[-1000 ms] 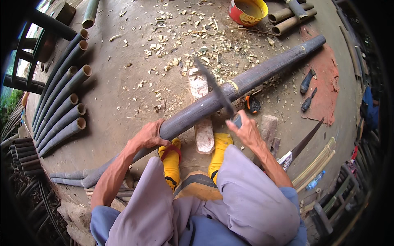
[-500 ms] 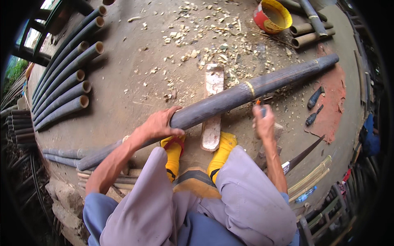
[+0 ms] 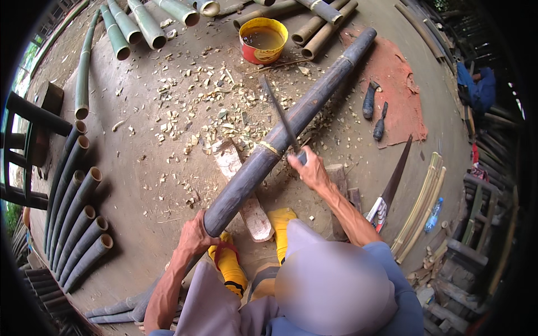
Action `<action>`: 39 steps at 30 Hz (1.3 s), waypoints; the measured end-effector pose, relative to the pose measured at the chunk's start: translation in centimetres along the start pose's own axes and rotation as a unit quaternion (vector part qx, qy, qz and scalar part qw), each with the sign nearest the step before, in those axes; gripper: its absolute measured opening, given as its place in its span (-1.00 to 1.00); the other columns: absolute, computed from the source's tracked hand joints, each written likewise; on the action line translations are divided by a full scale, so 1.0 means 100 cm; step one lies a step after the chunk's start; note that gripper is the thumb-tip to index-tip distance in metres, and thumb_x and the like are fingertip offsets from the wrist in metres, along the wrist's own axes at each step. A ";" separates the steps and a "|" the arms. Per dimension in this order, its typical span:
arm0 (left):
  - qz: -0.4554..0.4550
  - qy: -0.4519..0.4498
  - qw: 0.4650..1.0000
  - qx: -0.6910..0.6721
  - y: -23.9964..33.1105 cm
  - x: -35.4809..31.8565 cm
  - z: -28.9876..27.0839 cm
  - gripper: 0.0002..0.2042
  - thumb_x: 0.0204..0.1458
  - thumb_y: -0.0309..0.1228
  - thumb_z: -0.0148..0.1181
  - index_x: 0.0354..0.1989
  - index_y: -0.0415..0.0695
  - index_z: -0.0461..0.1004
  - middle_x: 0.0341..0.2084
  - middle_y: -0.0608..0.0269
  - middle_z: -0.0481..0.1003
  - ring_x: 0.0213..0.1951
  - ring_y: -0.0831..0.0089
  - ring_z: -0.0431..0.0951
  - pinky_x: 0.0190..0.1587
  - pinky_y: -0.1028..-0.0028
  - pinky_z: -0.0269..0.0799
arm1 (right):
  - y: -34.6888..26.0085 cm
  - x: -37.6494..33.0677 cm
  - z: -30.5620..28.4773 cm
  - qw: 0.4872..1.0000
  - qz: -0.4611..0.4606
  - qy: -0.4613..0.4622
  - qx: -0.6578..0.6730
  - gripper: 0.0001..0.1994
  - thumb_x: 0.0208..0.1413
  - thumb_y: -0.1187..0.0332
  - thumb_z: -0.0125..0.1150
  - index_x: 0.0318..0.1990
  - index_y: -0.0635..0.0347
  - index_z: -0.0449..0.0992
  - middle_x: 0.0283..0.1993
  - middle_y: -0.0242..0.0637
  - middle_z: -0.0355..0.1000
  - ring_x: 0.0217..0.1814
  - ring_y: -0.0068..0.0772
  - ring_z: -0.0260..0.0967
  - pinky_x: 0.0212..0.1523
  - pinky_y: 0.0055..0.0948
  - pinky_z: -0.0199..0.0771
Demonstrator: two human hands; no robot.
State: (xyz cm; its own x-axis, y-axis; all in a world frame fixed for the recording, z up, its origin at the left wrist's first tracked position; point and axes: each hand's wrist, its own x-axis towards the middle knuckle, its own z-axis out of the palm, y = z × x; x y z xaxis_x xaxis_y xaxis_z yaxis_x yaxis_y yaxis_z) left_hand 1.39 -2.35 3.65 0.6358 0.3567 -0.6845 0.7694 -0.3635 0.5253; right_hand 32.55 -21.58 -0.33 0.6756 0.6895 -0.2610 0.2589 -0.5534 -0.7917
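Note:
A long, dark bamboo pole [image 3: 238,193] slants from near my left side up to the far right, resting across a pale, chopped wooden block [image 3: 255,218]. My left hand [image 3: 196,234] is closed round its near part. In my right hand [image 3: 309,168] is the handle of a long-bladed knife, gripped beside the pole's light joint ring. The dark knife blade [image 3: 278,112] points away from me and crosses over the pole; whether it touches the bamboo I cannot tell. Yellow-covered feet [image 3: 228,263] stand on either side of the block's near end.
Cut bamboo tubes [image 3: 84,196] lie in a row at left, green ones [image 3: 147,25] at the far side. Wood chips surround a yellow-red bucket [image 3: 263,39] of liquid. On the right are a reddish mat [image 3: 400,84] with two dark-handled tools, a handsaw [image 3: 392,185] and bamboo strips [image 3: 420,204].
The view has turned, so the pole now appears steeper. My right hand has moved the knife up beside the joint ring, its blade now across the pole. My left hand keeps its hold.

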 end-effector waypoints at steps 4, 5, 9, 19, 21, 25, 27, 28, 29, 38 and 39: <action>0.029 -0.025 0.999 -0.015 -0.009 0.005 -0.002 -0.28 -0.50 -0.22 0.50 -0.05 -0.23 0.38 -0.31 -0.12 0.55 -0.21 -0.03 0.58 -0.11 0.18 0.46 | 0.004 -0.036 0.009 0.964 -0.076 -0.228 -0.115 -0.46 0.16 -0.19 0.05 -0.22 0.21 0.29 -0.60 -0.34 0.35 -0.70 -0.49 0.33 -0.71 -0.48 0.46; 0.016 -0.005 1.000 0.006 -0.011 0.005 -0.001 -0.24 -0.49 -0.21 0.51 0.00 -0.22 0.35 -0.29 -0.10 0.55 -0.20 -0.04 0.57 -0.11 0.17 0.47 | 0.008 -0.030 0.009 0.973 -0.062 -0.196 -0.106 -0.46 0.16 -0.19 0.05 -0.23 0.20 0.29 -0.59 -0.34 0.35 -0.71 -0.50 0.32 -0.72 -0.49 0.46; 0.023 0.134 0.986 0.099 -0.009 -0.012 0.032 -0.14 -0.53 -0.14 0.57 0.05 -0.21 0.30 -0.15 -0.07 0.50 -0.14 -0.04 0.55 -0.11 0.14 0.48 | 0.008 0.008 -0.006 0.994 0.078 -0.020 0.069 -0.49 0.18 -0.15 0.06 -0.25 0.22 0.30 -0.63 -0.37 0.31 -0.72 -0.55 0.28 -0.78 -0.53 0.38; -0.032 0.045 0.998 0.031 -0.002 -0.004 0.013 -0.16 -0.59 -0.10 0.61 -0.04 -0.23 0.36 -0.25 -0.11 0.54 -0.19 -0.03 0.58 -0.12 0.16 0.46 | 0.006 -0.011 0.012 0.997 0.015 -0.074 0.006 -0.40 0.13 -0.27 0.01 -0.27 0.21 0.36 -0.60 -0.29 0.37 -0.66 -0.46 0.33 -0.65 -0.41 0.45; -0.049 0.000 0.999 0.019 0.001 -0.003 0.006 -0.17 -0.58 -0.10 0.60 -0.04 -0.23 0.38 -0.23 -0.12 0.54 -0.17 0.01 0.58 -0.09 0.18 0.45 | 0.003 -0.033 0.016 0.963 -0.095 -0.223 -0.115 -0.36 0.12 -0.31 -0.05 -0.24 0.22 0.36 -0.61 -0.33 0.36 -0.67 -0.47 0.33 -0.66 -0.41 0.45; -0.015 -0.022 0.999 -0.033 -0.004 0.002 0.001 -0.21 -0.56 -0.19 0.50 -0.01 -0.26 0.39 -0.28 -0.09 0.55 -0.19 0.07 0.58 -0.07 0.24 0.45 | 0.018 0.002 0.005 0.999 0.020 0.012 0.046 -0.43 0.15 -0.20 0.04 -0.21 0.26 0.35 -0.64 -0.37 0.33 -0.72 -0.55 0.29 -0.78 -0.51 0.35; -0.028 -0.034 0.998 -0.038 -0.012 0.003 0.000 -0.19 -0.54 -0.13 0.53 0.01 -0.24 0.40 -0.23 -0.06 0.56 -0.15 0.09 0.58 -0.06 0.23 0.44 | 0.008 -0.006 0.015 0.997 0.028 -0.065 0.023 -0.37 0.12 -0.28 0.01 -0.21 0.26 0.34 -0.70 -0.43 0.22 -0.75 -0.53 0.22 -0.76 -0.43 0.34; -0.021 -0.046 0.998 -0.043 -0.017 0.006 0.000 -0.20 -0.54 -0.13 0.51 0.01 -0.24 0.40 -0.23 -0.06 0.56 -0.15 0.10 0.58 -0.06 0.24 0.44 | -0.003 -0.020 0.013 0.986 -0.016 -0.161 -0.027 -0.37 0.11 -0.28 0.02 -0.24 0.25 0.33 -0.69 -0.41 0.25 -0.73 -0.47 0.26 -0.73 -0.40 0.38; -0.014 -0.057 0.997 -0.048 -0.024 0.010 0.001 -0.20 -0.54 -0.14 0.50 0.01 -0.24 0.41 -0.23 -0.05 0.55 -0.15 0.11 0.58 -0.05 0.25 0.44 | 0.013 -0.031 0.025 0.974 -0.129 -0.170 -0.081 -0.39 0.11 -0.28 0.03 -0.27 0.23 0.32 -0.69 -0.45 0.24 -0.71 -0.53 0.28 -0.80 -0.52 0.32; -0.006 -0.077 0.994 -0.076 -0.022 0.013 -0.002 -0.25 -0.55 -0.21 0.46 -0.03 -0.27 0.43 -0.31 0.00 0.55 -0.22 0.14 0.57 -0.09 0.27 0.43 | 0.002 -0.024 0.022 0.981 -0.078 -0.159 -0.076 -0.45 0.14 -0.23 0.04 -0.28 0.19 0.32 -0.65 -0.44 0.28 -0.71 -0.52 0.26 -0.75 -0.50 0.36; -0.006 -0.084 0.993 -0.082 -0.020 0.011 -0.003 -0.24 -0.55 -0.21 0.46 -0.02 -0.28 0.43 -0.29 -0.02 0.55 -0.20 0.13 0.56 -0.08 0.26 0.42 | 0.014 -0.019 0.025 0.982 -0.078 -0.132 -0.112 -0.46 0.14 -0.23 0.03 -0.29 0.17 0.31 -0.67 -0.49 0.24 -0.74 -0.56 0.21 -0.78 -0.53 0.32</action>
State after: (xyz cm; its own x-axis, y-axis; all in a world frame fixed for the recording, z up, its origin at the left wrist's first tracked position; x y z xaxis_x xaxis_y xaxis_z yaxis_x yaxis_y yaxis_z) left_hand 0.53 -0.95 2.05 0.6183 0.2066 -0.7583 0.7849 -0.2110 0.5825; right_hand 29.90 -22.54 -2.32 0.4207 0.8550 -0.3034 0.5108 -0.4996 -0.6996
